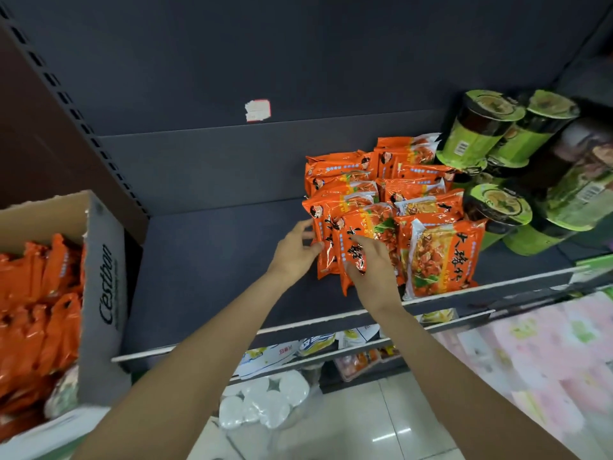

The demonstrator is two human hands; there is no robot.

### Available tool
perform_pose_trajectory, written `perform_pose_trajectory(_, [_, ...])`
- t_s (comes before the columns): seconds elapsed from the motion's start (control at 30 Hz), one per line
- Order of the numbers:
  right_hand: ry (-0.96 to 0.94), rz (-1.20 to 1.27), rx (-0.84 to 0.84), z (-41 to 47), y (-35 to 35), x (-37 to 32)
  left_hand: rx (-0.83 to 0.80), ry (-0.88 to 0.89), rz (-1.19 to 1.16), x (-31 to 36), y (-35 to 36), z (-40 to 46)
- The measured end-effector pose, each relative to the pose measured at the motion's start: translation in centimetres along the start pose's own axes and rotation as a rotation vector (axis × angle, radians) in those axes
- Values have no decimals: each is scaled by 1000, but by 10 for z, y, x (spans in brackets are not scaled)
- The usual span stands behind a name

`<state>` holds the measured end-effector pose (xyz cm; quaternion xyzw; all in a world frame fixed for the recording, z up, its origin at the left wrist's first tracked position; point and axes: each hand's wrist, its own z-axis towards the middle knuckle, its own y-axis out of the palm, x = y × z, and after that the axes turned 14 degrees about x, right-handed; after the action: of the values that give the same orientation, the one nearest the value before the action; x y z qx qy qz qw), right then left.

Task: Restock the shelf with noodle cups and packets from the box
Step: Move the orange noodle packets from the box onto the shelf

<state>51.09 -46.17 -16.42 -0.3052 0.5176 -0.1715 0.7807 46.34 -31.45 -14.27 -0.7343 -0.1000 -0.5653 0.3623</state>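
**Both hands on the front orange packets**

We have our left hand (296, 248) curled against the left edge of the front orange noodle packets (356, 242), fingertips touching the wrapper of the leftmost one. Our right hand (373, 267) lies across the face of the packet beside it, fingers spread and pressed onto the wrapper with the thumb at its lower edge; whether the fingers wrap behind it we cannot tell. These two packets stand on edge, leaning slightly, at the front of the dark shelf (205, 260).

Just to their right a wider packet (441, 257) faces outward near the shelf lip. Behind them more orange packets (374, 174) sit in overlapping rows reaching toward the back panel. Right of the packets, green noodle cups (481, 134) are stacked, some tipped on their sides.

The left half of the shelf is bare. A torn white label (257, 110) sticks to the back panel. At the far left the cardboard box (106, 283) stands open, still packed with orange packets (39, 310). Below the shelf lip we see lower shelves with mixed goods and a pale tiled floor (365, 426).
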Motion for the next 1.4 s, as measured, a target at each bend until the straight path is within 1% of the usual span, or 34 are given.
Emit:
perform_pose_trajectory(0.07, [-7,28,22,0,-1,-12,80,55,99,5,-13,-5])
perform_pose_trajectory(0.17, [-29,93,30,-6,5,-38,149,132,136,6,-41,-15])
perform_pose_trajectory(0.23, [-38,145,0,-12,13,-61,198,163,136,4,-65,-23])
perform_pose_trajectory(0.37, [-60,220,-95,-23,40,-115,357,231,150,-8,-131,-45])
perform_pose_trajectory(0.5, [-112,282,-186,-40,80,-183,530,235,159,-34,-214,-63])
perform_pose_trajectory(0.67, [-160,346,-304,-71,148,-273,639,134,235,-88,-328,-68])
perform_pose_trajectory(0.73, [-147,371,-321,-82,176,-304,647,79,251,-113,-369,-62])
perform_pose_trajectory(0.83, [-112,373,-324,-93,220,-341,619,13,280,-146,-422,-47])
perform_pose_trajectory(0.97, [-69,303,-320,-99,273,-369,527,-58,295,-184,-466,-22])
perform_pose_trajectory(1.17, [-11,173,-389,-93,336,-382,418,-189,239,-230,-481,22])
perform_pose_trajectory(1.3, [27,125,-436,-84,368,-377,455,-280,129,-244,-473,44])
perform_pose_trajectory(1.4, [4,123,-459,-80,386,-372,471,-335,104,-251,-466,54])
